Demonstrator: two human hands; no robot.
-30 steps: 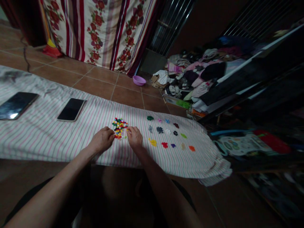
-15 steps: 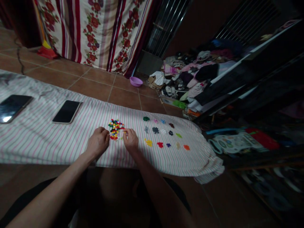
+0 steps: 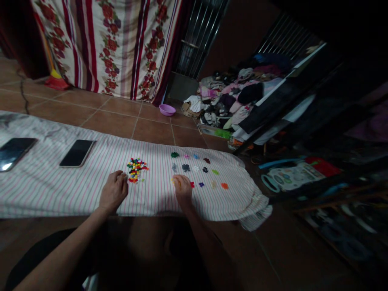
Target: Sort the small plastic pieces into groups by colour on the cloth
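A mixed pile of small coloured pieces lies on the striped cloth. Just left of it rests my left hand, its fingers curled near the pile's edge. My right hand is over the yellow group, fingers pinched together; what is between them is too small to make out. Around it lie small single-colour groups: dark green, dark grey, brown, light green, purple and orange. Red pieces show beside my right hand.
Two phones, one dark and one with a light edge, lie at the left of the cloth. Beyond are a purple basin on the tiled floor and a heap of clothes.
My right hand has moved right, from the mixed pile to the yellow group. My left hand stays beside the pile. The camera view has shifted slightly.
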